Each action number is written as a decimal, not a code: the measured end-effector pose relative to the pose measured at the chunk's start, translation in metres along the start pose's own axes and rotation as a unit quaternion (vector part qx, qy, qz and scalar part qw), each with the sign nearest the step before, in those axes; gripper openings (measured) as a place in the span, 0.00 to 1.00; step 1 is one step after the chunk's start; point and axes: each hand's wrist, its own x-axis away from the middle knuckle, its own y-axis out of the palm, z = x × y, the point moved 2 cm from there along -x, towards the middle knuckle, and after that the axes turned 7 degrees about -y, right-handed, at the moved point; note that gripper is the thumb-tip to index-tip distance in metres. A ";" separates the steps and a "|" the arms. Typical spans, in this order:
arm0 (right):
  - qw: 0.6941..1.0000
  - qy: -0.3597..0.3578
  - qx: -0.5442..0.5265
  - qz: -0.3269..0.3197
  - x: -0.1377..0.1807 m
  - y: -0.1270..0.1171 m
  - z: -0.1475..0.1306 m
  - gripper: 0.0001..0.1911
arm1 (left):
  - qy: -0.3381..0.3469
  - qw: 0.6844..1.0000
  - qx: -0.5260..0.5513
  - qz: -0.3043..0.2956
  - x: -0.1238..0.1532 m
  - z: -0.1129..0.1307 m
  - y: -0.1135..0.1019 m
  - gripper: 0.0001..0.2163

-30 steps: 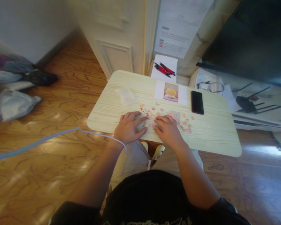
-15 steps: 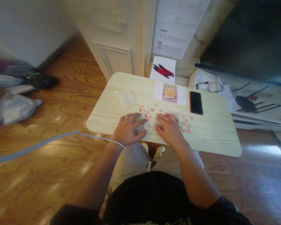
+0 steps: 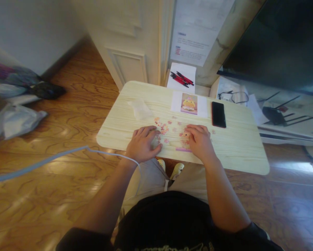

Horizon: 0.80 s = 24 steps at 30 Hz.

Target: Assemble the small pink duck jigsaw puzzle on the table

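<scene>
On the pale wooden table lie small pink and orange jigsaw puzzle pieces [image 3: 163, 129], loosely scattered between my hands. My left hand [image 3: 143, 142] rests palm down beside them, its fingers stretched out and its thumb apart. To the right, a partly joined puzzle [image 3: 184, 140] shows a yellowish figure and a purple strip along its near edge. My right hand [image 3: 200, 140] covers its right part with fingers bent and drawn together. Whatever those fingertips may hold is hidden. The printed reference picture [image 3: 189, 104] of a yellow character lies farther back on white paper.
A black phone [image 3: 218, 114] lies right of the picture, and a clear plastic bag [image 3: 140, 109] back left on the table [image 3: 240, 150]. Red pens [image 3: 182, 79] sit on paper behind it. A pale cable [image 3: 109, 152] crosses by my left forearm.
My right hand has shifted right, uncovering the left part of the joined puzzle and its purple strip, and covering pieces to the right. My left hand has barely moved.
</scene>
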 end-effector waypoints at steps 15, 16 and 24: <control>0.999 0.018 -0.026 0.018 0.008 -0.006 0.013 0.23 | -0.003 1.000 -0.007 0.004 -0.001 0.001 0.001 0.21; 0.999 0.017 -0.027 0.016 0.008 -0.006 0.012 0.23 | -0.004 1.000 -0.007 0.004 -0.001 0.001 0.001 0.21; 0.999 0.008 -0.023 0.026 0.008 -0.009 0.016 0.22 | 0.000 1.000 -0.008 0.006 0.000 0.000 0.002 0.21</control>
